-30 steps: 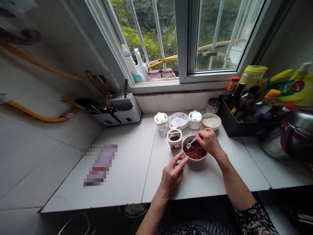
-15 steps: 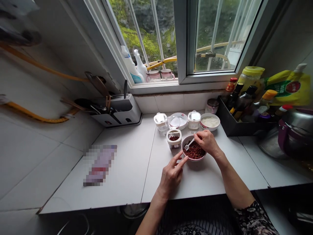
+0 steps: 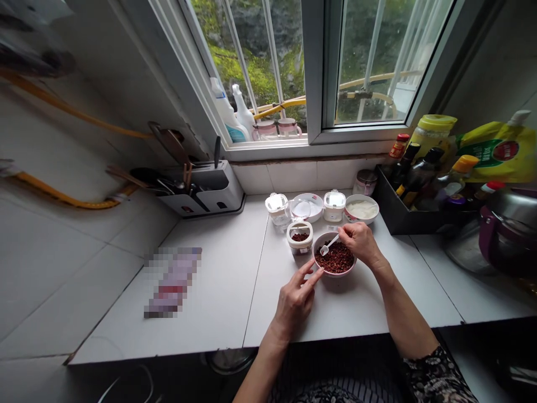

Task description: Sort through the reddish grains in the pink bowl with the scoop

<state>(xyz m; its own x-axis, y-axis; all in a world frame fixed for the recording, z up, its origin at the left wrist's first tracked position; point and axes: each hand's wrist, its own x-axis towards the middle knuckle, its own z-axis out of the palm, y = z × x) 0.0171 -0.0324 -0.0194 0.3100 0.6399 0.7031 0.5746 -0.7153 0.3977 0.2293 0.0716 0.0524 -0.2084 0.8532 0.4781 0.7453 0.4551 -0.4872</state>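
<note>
Dark red peppercorn-like spice (image 3: 338, 260) fills much of a white bowl with a pinkish rim (image 3: 335, 275). My right hand (image 3: 359, 242) pinches the handle of a small white spoon (image 3: 331, 244) at the bowl's far right side. The spoon's scoop is tilted over the spice, near the left part of the bowl. My left hand (image 3: 297, 296) has its fingers stretched out, with the fingertips against the bowl's near-left rim. Beside the bowl on the left, a clear spice jar (image 3: 299, 244) with a pale rim stands with its lid raised and some red spice inside.
Behind are a lidded jar (image 3: 277, 209), another lidded jar (image 3: 334, 205), a bowl of white grains (image 3: 307, 208) and a bowl of off-white powder (image 3: 361, 209). A black bottle tray (image 3: 405, 218) and a metal pot (image 3: 465, 246) stand right; a utensil holder (image 3: 213, 196) is back left.
My right hand has moved slightly to the right, drawing the spoon's scoop a little right and away from me. My left hand stays at the bowl's rim.
</note>
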